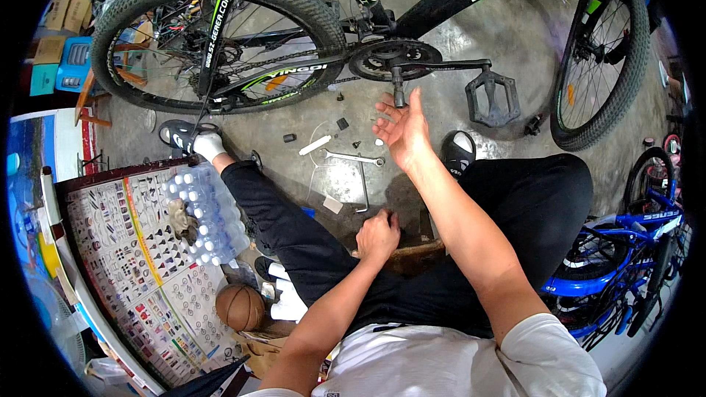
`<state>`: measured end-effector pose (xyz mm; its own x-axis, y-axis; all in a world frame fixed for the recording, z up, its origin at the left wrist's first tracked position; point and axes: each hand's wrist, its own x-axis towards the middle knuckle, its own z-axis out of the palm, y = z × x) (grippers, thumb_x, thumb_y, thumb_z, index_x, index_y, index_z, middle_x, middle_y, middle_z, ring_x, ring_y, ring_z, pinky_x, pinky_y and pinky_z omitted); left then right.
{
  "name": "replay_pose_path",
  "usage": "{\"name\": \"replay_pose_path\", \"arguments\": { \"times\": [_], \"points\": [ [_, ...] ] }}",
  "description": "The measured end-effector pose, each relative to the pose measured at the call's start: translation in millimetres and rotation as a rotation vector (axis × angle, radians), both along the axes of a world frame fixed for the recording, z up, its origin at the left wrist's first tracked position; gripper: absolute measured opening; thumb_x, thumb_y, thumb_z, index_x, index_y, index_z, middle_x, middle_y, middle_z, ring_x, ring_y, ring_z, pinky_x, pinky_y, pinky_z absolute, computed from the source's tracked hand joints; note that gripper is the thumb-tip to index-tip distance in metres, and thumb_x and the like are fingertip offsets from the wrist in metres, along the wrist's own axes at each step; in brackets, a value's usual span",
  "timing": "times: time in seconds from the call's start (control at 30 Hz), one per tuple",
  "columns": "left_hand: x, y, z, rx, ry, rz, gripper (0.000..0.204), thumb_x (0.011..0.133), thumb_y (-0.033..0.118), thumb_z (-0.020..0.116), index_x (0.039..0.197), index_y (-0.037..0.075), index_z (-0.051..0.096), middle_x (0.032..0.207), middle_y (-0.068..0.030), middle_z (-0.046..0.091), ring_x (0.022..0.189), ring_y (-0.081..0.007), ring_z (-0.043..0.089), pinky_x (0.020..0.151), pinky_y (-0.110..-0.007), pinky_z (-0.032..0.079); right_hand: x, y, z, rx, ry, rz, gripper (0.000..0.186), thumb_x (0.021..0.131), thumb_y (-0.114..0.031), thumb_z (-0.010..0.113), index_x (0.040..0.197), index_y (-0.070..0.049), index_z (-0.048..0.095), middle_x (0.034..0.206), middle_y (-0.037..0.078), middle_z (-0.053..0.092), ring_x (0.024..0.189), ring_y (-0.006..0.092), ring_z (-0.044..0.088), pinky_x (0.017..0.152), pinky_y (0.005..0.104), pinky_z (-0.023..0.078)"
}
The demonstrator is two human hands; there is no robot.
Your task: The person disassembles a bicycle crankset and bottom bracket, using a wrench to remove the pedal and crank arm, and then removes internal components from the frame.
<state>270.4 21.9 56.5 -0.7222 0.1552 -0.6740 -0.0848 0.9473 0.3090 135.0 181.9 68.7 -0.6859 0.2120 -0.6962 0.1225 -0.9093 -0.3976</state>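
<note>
A black and green mountain bike (434, 18) stands across the far side. At its chainring (368, 59), a dark cylindrical piece (399, 94) sticks out toward me from the crank. My right hand (403, 132) is just below that piece, palm turned up and fingers apart, with nothing in it. The crank arm (456, 65) runs right to a black flat pedal (493, 101). My left hand (378, 236) is closed near my lap, beside the brown seat edge (415, 251); whatever its fingers hold is hidden.
On the concrete floor lie a combination wrench (357, 157), a thin hex key (363, 187), a white tube (315, 145) and small dark parts (342, 123). To the left are wrapped water bottles (209, 213) and a basketball (240, 307). Blue bikes (610, 265) stand right.
</note>
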Motion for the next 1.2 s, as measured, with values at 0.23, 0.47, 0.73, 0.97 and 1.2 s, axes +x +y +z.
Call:
{"name": "replay_pose_path", "arguments": {
  "times": [0.23,0.47,0.73,0.97,1.2],
  "points": [
    [1.0,3.4,-0.3,0.02,0.025,-0.007,0.029,0.095,0.035,0.059,0.106,0.01,0.07,0.093,-0.0257,0.07,0.09,-0.0453,0.068,0.08,-0.054,0.053,4.9,15.1,-41.3,-0.105,0.161,0.046,0.059,0.097,-0.059,0.054,0.12,-0.005,0.047,0.093,0.005,0.058,0.078,0.0165,0.058,0.073,0.0388,0.053],
    [0.1,3.3,1.9,0.013,0.009,0.004,0.03,0.095,0.035,0.058,0.105,0.01,0.07,0.093,-0.0254,0.07,0.089,-0.045,0.068,0.08,-0.054,0.053,0.4,2.5,-16.6,0.328,-0.061,0.02,0.054,0.103,-0.054,0.043,0.118,-0.003,0.055,0.09,0.005,0.059,0.078,0.0168,0.057,0.075,0.0385,0.051],
    [0.5,2.5,-1.1,0.009,0.01,0.011,0.031,0.096,0.036,0.056,0.108,0.012,0.071,0.096,-0.024,0.071,0.093,-0.0434,0.068,0.083,-0.053,0.053,1.1,1.2,-9.6,0.213,-0.061,0.016,0.057,0.106,-0.052,0.036,0.119,-0.002,0.061,0.09,0.005,0.059,0.076,0.0159,0.055,0.078,0.0353,0.049],
    [-0.6,3.0,3.2,-0.012,-0.002,0.026,0.031,0.096,0.036,0.056,0.108,0.013,0.072,0.098,-0.0235,0.071,0.095,-0.0431,0.068,0.084,-0.052,0.053,-0.9,-9.8,14.2,0.349,-0.15,-0.013,0.048,0.106,-0.047,0.042,0.113,-0.003,0.062,0.09,0.005,0.061,0.073,0.0158,0.056,0.074,0.0336,0.049],
    [-1.2,2.1,1.7,-0.021,-0.003,0.011,0.03,0.096,0.036,0.057,0.107,0.012,0.071,0.098,-0.0235,0.071,0.095,-0.043,0.068,0.085,-0.052,0.053,3.2,1.5,-1.8,0.113,-0.041,-0.016,0.051,0.103,-0.049,0.049,0.11,-0.001,0.061,0.086,0.006,0.063,0.071,0.0147,0.057,0.073,0.0327,0.049]
  ]
}}
